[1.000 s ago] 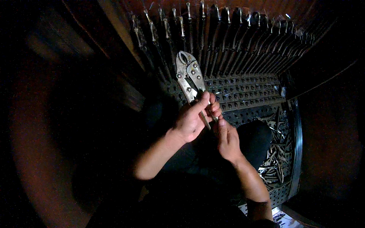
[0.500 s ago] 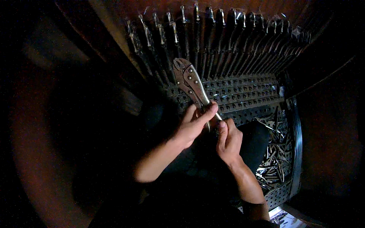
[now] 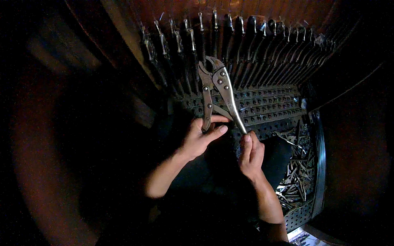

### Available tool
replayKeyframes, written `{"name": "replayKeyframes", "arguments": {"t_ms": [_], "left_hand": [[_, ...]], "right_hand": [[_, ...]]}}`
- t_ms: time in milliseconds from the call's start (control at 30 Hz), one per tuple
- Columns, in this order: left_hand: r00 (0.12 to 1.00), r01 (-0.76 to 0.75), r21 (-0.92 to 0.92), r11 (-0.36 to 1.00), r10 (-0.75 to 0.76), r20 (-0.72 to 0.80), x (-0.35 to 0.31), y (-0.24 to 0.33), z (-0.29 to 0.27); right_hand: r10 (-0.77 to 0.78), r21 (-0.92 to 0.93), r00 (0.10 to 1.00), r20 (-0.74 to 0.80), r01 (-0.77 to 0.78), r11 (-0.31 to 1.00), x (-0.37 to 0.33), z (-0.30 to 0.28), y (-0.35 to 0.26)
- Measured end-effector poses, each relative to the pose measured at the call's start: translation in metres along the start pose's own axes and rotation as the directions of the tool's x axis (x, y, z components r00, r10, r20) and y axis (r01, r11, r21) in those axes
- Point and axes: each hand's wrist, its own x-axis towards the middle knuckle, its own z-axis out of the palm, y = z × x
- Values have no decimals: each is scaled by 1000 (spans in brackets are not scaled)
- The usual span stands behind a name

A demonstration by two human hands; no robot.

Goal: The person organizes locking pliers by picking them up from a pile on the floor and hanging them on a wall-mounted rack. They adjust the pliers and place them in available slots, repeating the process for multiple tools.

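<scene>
A pair of metal locking pliers (image 3: 230,96) is held up in front of me, jaws at the top and spread apart, handles swung wide. My right hand (image 3: 251,156) pinches the lower end of the longer, shiny handle between thumb and fingers. The shorter handle's end rests in the crook of my left hand (image 3: 196,141); its thumb points right and a finger reaches behind toward the other handle. Nothing sits between the jaws.
Beyond the pliers, a row of metal hooks (image 3: 216,20) on dark rods slants down to rows of small pegs (image 3: 266,107) on a dark panel. A perforated metal tray (image 3: 301,215) with scattered metal pieces (image 3: 296,180) lies to the right. Much of the surroundings is dark.
The pliers have gone from closed to spread, jaws and handles apart. They have shifted slightly right. My left hand's thumb has come off the longer handle; my right hand still grips its end.
</scene>
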Motion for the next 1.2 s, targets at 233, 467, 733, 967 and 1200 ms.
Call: {"name": "replayKeyframes", "arguments": {"t_ms": [233,467,733,967,1200], "left_hand": [[921,220,-330,918,-84,381,-4,-7,-23],[906,214,-652,728,101,410,3,12,-11],[983,-42,-264,964,86,160,1,-17,18],[991,-126,205,971,114,67,33,-2,8],[963,-211,201,957,239,-124,46,41,-10]], "right_hand": [[234,556,923,306,-373,743,-11,-1,11],[312,533,803,508,-578,618,-15,-6,9],[-185,51,893,410,180,982,11,1,-21],[-205,247,932,299,132,960,49,33,-9],[-227,394,947,226,125,911,78,50,6]]}}
